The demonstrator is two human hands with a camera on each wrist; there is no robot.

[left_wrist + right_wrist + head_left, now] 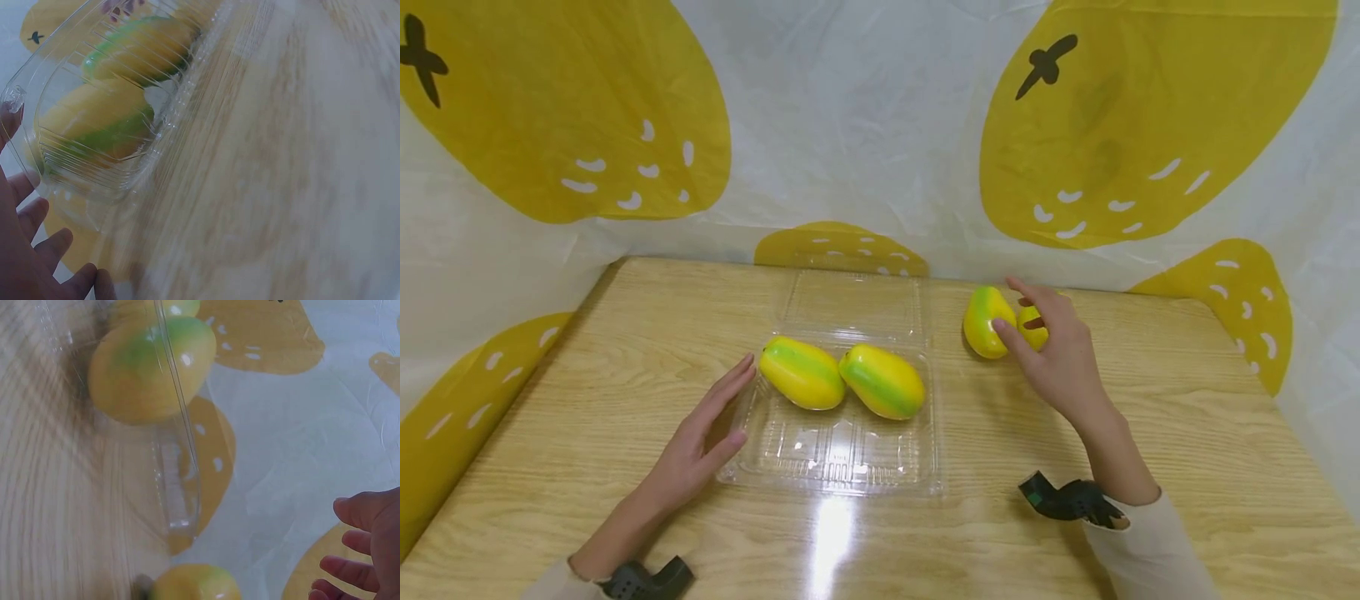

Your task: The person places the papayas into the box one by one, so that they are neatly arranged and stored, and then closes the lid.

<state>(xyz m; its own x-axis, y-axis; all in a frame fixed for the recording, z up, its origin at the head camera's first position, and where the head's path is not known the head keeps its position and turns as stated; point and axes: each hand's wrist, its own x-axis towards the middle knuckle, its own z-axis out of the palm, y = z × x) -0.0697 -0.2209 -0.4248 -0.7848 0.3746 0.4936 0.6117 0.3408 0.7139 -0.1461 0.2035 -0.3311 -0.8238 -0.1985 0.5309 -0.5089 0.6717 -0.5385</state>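
A clear plastic clamshell box (842, 475) lies open on the table, its lid laid back. Inside, side by side, are two yellow papayas with green streaks, a left papaya (803, 372) and a right papaya (883, 382). My left hand (696, 437) is at the box's left wall, fingers extended along it. To the right of the box stand two more papayas, a nearer papaya (987, 323) and another papaya (1033, 327) partly hidden behind my right hand (1060, 354). That hand hovers over this pair, thumb and fingers spread apart and holding nothing.
The wooden table (1187, 433) ends at a white curtain (857, 125) printed with big yellow fruit, which hangs behind it and at both sides. The box lid (853, 304) reaches toward the table's back edge. Dark camera mounts sit on both wrists.
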